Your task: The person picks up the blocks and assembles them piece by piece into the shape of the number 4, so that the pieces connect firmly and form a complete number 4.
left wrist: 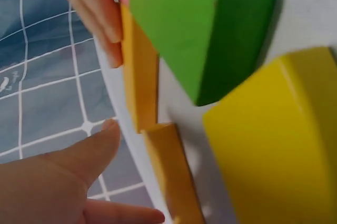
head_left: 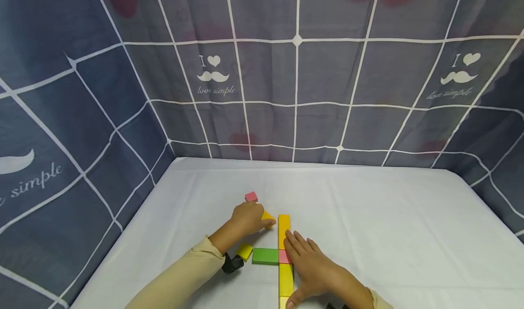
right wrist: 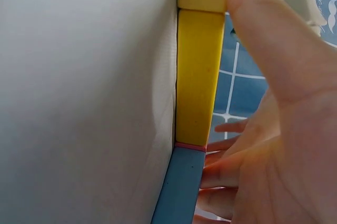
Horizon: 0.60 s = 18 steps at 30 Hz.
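Observation:
My left hand [head_left: 247,219] hovers low over an orange block [head_left: 268,218]. In the left wrist view its thumb stands apart from that block, and a fingertip is right at the block's edge. A pink block [head_left: 251,196] lies just beyond the knuckles. My right hand [head_left: 313,265] lies along a row of blocks, its fingers stretched out beside an orange bar [head_left: 284,231]. Lower in the row come another pink block [head_left: 284,256], a yellow bar [head_left: 286,279] and a pale yellow block [head_left: 283,302], which the thumb touches.
A green block [head_left: 265,256] juts left from the row, with a loose yellow block [head_left: 244,251] near its end. A blue block [right wrist: 179,184] shows only in the right wrist view. Patterned curtains [head_left: 270,131] surround the white table [head_left: 389,218] at the back and sides.

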Each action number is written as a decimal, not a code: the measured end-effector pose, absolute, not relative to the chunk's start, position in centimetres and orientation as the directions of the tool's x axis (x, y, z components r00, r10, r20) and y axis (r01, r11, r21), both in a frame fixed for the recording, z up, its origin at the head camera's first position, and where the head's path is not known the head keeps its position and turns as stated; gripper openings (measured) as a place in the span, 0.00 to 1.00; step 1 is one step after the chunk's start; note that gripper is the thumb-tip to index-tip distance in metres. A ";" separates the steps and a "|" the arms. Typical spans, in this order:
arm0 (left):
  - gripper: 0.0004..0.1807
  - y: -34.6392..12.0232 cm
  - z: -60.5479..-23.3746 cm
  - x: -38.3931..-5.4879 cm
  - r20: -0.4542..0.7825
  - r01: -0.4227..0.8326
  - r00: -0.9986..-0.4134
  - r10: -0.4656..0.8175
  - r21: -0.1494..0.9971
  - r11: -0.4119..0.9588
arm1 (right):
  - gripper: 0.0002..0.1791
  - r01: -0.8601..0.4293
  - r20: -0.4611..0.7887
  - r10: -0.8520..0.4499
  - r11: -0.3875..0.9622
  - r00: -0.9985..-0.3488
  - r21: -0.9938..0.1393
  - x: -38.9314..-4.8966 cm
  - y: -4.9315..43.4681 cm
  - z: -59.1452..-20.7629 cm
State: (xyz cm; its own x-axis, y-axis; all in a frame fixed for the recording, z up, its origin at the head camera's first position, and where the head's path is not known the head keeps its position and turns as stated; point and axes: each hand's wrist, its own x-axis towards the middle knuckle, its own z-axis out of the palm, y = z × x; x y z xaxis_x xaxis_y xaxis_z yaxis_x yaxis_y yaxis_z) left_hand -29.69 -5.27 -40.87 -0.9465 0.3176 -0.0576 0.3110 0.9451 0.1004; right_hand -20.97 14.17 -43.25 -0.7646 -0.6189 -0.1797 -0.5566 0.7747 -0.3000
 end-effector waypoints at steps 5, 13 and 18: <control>0.25 -4.6 -41.2 -29.8 -0.030 0.331 -0.943 0.331 0.002 0.944 | 0.72 -0.537 -0.195 -0.601 0.789 -0.775 -0.298 -21.0 14.2 -43.3; 0.29 -5.2 -41.6 -29.4 0.004 0.349 -0.937 0.350 -0.056 0.935 | 0.72 -0.546 -0.201 -0.603 0.791 -0.772 -0.278 -21.0 14.1 -43.1; 0.27 -5.5 -41.6 -29.0 0.017 0.399 -0.916 0.400 -0.038 0.916 | 0.71 -0.542 -0.197 -0.603 0.789 -0.773 -0.288 -21.0 14.2 -43.2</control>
State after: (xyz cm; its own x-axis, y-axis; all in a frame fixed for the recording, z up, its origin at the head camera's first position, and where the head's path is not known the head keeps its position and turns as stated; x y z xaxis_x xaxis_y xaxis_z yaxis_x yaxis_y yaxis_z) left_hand -29.03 -5.52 -41.56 -0.9162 0.4003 0.0173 0.3994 0.9160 -0.0377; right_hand -20.95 14.15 -43.17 -0.7732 -0.6028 -0.1971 -0.5421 0.7894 -0.2880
